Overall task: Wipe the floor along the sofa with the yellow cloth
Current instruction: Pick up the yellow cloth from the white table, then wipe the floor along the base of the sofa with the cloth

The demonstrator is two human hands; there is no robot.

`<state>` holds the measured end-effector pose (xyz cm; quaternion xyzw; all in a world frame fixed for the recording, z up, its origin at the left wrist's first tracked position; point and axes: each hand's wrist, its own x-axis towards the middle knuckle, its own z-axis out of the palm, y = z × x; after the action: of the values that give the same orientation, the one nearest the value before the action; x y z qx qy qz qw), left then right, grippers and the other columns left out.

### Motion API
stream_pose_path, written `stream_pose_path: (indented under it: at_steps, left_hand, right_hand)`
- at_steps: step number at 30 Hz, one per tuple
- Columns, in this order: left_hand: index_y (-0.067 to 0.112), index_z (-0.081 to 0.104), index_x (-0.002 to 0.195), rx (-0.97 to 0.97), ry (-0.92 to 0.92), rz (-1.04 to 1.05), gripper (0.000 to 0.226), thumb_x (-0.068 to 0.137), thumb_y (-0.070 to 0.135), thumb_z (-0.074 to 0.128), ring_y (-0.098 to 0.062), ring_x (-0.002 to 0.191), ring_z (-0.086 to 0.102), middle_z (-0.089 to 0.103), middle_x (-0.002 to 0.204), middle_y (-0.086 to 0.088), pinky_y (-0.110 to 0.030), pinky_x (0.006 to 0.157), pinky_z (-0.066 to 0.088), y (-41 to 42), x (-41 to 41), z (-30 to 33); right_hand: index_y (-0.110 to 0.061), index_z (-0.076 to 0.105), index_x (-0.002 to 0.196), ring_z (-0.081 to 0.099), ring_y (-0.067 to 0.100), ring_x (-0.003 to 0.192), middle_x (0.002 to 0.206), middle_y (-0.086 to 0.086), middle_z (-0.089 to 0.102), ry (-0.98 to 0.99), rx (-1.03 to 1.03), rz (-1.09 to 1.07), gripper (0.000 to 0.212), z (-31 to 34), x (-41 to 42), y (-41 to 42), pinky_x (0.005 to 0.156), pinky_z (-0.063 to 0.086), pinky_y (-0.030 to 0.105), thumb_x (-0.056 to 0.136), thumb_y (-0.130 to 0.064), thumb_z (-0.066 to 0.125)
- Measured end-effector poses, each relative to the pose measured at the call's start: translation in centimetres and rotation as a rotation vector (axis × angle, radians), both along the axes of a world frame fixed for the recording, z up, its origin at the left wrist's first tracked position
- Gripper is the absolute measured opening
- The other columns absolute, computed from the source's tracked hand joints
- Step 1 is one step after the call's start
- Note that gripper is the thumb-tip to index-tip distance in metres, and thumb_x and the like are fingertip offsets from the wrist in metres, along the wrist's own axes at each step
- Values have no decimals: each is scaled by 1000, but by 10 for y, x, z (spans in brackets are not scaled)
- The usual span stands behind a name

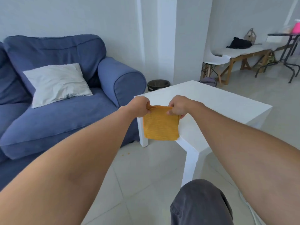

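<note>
A folded yellow cloth [160,125] hangs in the air in front of the near corner of a white side table [211,101]. My left hand [139,106] pinches its top left corner and my right hand [178,106] pinches its top right corner. The blue sofa [65,108] fills the left side, with a white cushion [56,83] on its seat. Pale floor tiles [138,176] run along the sofa's front, and a few small orange crumbs [125,154] lie there near the table leg.
A dark round bin [158,84] stands behind the sofa arm by the wall. A wooden bench, a white chair [214,60] and a black-legged table [290,51] stand at the far right. My knee in grey trousers [201,203] is at the bottom.
</note>
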<state>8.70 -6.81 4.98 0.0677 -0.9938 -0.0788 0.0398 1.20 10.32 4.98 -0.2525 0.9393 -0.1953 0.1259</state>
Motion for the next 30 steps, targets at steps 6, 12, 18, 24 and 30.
stream_pose_path:
  at_steps: [6, 12, 18, 24, 30]
  left_hand:
    - [4, 64, 109, 35, 43, 198, 25, 91, 21, 61, -28, 98, 55, 57, 99, -8, -34, 74, 40, -106, 87, 1]
    - [7, 63, 111, 106, -14, 428, 25, 90, 22, 62, -23, 87, 49, 57, 98, -5, -34, 73, 41, -215, 183, -41]
    - [11, 65, 107, 185, -193, 615, 22, 89, 24, 65, -24, 87, 54, 57, 92, -3, -35, 74, 45, -296, 249, -137]
    - [10, 64, 112, 243, -277, 737, 24, 92, 21, 59, -24, 88, 54, 58, 96, -5, -33, 73, 45, -345, 284, -210]
    - [10, 62, 114, 257, -404, 798, 24, 93, 20, 57, -22, 88, 50, 64, 111, -10, -31, 75, 43, -381, 308, -282]
  right_hand:
    - [-9, 69, 109, 60, 22, 74, 98, 9, 61, 76, 2, 218, 25, 0, 57, -122, 62, 56, 30, 91, -25, 65]
    - [-12, 69, 92, 64, 28, 77, 91, 10, 64, 22, 24, 404, 19, -44, 126, -255, 76, 56, 37, 93, -30, 63]
    - [-22, 65, 86, 65, 25, 88, 99, 6, 64, -107, 139, 561, 13, -146, 177, -360, 83, 58, 42, 92, -33, 62]
    - [-16, 69, 103, 63, 27, 100, 105, 5, 65, -170, 170, 644, 18, -219, 205, -427, 92, 54, 46, 93, -30, 62]
    - [-11, 68, 95, 61, 27, 96, 96, 7, 64, -228, 207, 734, 17, -298, 226, -471, 76, 46, 33, 94, -27, 61]
